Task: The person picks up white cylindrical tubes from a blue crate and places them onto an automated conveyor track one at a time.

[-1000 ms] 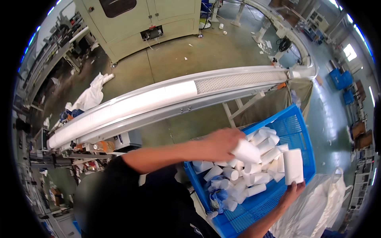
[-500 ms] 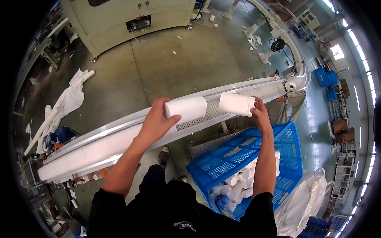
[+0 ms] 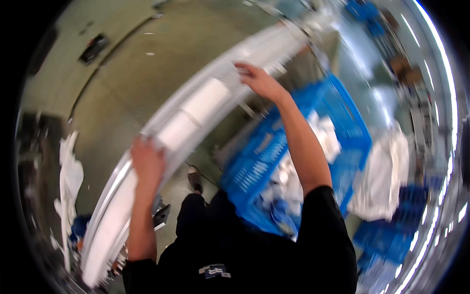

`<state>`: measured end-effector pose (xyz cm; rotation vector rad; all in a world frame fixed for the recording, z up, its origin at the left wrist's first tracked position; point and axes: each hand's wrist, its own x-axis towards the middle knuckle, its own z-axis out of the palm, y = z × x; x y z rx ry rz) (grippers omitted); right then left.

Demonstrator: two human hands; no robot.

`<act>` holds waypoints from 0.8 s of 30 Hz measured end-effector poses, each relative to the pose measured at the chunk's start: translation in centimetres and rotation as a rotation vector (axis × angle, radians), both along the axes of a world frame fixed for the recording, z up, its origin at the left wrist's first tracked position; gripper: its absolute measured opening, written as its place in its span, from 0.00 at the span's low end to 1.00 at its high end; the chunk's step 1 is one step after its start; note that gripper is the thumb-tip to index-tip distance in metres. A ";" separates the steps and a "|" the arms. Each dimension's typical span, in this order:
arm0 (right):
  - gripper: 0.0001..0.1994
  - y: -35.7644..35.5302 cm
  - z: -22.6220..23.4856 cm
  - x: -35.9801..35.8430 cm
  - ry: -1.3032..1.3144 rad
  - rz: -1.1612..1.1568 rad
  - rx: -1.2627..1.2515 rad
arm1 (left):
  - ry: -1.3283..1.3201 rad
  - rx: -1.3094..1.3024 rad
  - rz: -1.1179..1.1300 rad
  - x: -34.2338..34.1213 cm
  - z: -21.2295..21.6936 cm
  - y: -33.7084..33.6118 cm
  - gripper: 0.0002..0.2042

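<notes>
A white conveyor [image 3: 234,70] runs diagonally in front of me. Two white paper rolls lie end to end along it: an upper roll [image 3: 209,99] and a lower roll [image 3: 177,130], with a thin seam between them. My right hand [image 3: 259,82] hovers over the belt past the upper roll's far end, fingers apart and holding nothing. Over the belt at the lower roll's near end is my left hand [image 3: 148,160], its fingers smeared by motion, so its grip is unclear. Below it a long row of white rolls [image 3: 110,220] continues down the conveyor.
A blue perforated crate [image 3: 360,115] with loose white rolls [image 3: 289,179] stands tilted under my right forearm. Beside it is a white sack [image 3: 387,171], with blue crates [image 3: 384,240] behind. White sheeting [image 3: 71,176] lies on the floor at left.
My right hand has let go of its roll and moved up and left. The two apart rolls now lie end to end. My left hand has moved down-left. The whole view has turned.
</notes>
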<state>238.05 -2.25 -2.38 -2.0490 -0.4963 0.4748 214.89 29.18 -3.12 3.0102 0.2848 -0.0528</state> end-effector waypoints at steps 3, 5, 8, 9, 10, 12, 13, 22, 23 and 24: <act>0.19 -8.1 7.7 -4.1 -0.102 -0.097 0.269 | -0.142 0.146 -0.016 -0.2 2.8 0.8 0.25; 0.17 -16.6 9.9 -8.4 -0.145 -0.362 0.257 | -0.240 0.086 -0.108 0.8 4.6 -2.4 0.23; 0.19 -28.9 3.1 -15.0 -0.079 -0.878 0.030 | -0.311 -0.185 -0.321 2.1 7.7 -9.2 0.21; 0.22 -34.0 -2.5 -17.9 -0.005 -0.895 -0.224 | -0.311 -0.312 -0.423 2.8 8.5 -12.6 0.20; 0.28 -35.7 -7.4 -20.8 0.016 -0.972 -0.501 | -0.273 -0.390 -0.580 3.1 8.8 -15.8 0.19; 0.39 -35.6 -13.0 -24.8 0.557 -1.010 -0.546 | -0.166 -0.474 -0.833 2.9 8.8 -21.8 0.18; 0.40 -35.8 -17.2 -26.6 0.813 -1.062 -0.332 | -0.105 -0.493 -0.952 2.3 8.2 -24.8 0.18; 0.38 -28.5 -30.9 -28.6 0.776 -1.811 1.096 | 0.184 -0.102 -1.151 2.9 -13.7 -43.4 0.20; 0.36 -28.4 -30.5 -29.0 0.802 -1.801 1.055 | 0.160 -0.127 -1.119 4.0 -16.4 -44.4 0.22; 0.34 -28.2 -28.8 -29.4 0.830 -1.784 1.006 | 0.135 -0.154 -1.078 5.1 -19.1 -45.1 0.25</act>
